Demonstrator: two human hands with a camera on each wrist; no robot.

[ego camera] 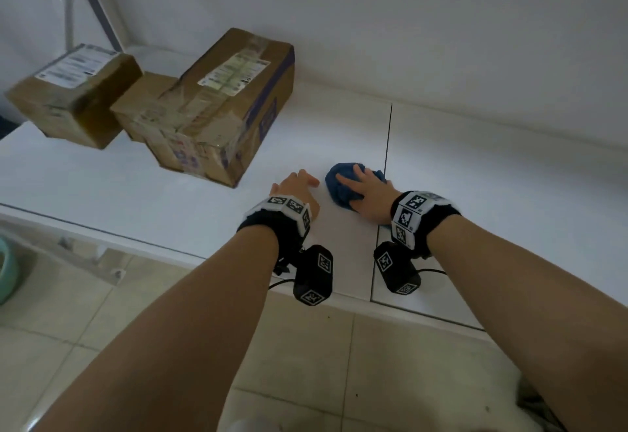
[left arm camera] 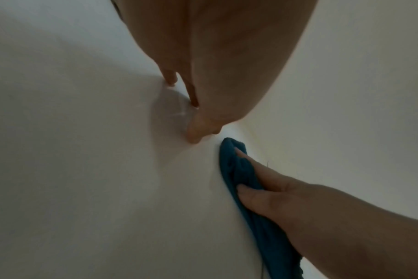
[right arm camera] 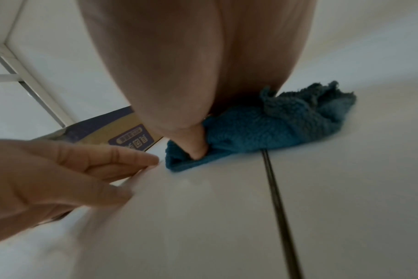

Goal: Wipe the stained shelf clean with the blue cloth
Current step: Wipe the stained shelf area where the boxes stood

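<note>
The blue cloth lies bunched on the white shelf, just left of a dark seam. My right hand presses down on it with fingers spread; in the right wrist view the thumb pushes into the cloth. My left hand rests beside the cloth on its left, fingertips touching the bare shelf and holding nothing. The left wrist view shows my left hand by a faint glossy patch, with the right hand over the cloth.
Three taped cardboard boxes stand at the shelf's back left: a large one, a small one and another. A white wall rises behind. Tiled floor lies below the front edge, with a green basin at far left.
</note>
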